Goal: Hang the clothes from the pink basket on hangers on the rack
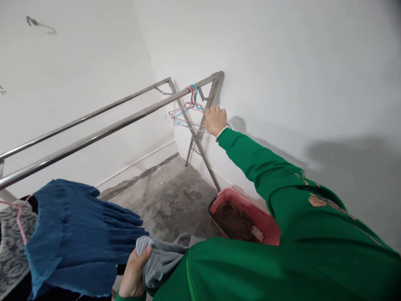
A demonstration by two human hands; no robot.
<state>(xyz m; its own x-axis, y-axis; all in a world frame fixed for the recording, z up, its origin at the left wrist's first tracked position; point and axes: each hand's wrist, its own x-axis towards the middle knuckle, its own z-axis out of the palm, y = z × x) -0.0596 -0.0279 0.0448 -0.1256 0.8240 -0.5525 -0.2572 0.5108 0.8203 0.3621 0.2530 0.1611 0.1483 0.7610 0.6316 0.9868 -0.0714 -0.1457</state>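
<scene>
My right hand [216, 119] reaches far out, fingers closed around the end of the clothes hangers [183, 115]. Several pink and blue hangers are bunched there, hooked over the front rail of a metal drying rack [125, 124]. How many of them are in my grip I cannot tell. Low in the view, my left hand [136, 269] is shut on a crumpled light grey garment [163, 257], held close to my body. Beside it, a blue pleated garment [75, 234] hangs on a pink hanger [21, 223].
A pink basket [266, 225] with dark brown cloth in it stands on the concrete floor [166, 200] by the right wall. A grey and white patterned garment [14, 246] hangs at the far left. A hook [31, 21] sticks out of the left wall.
</scene>
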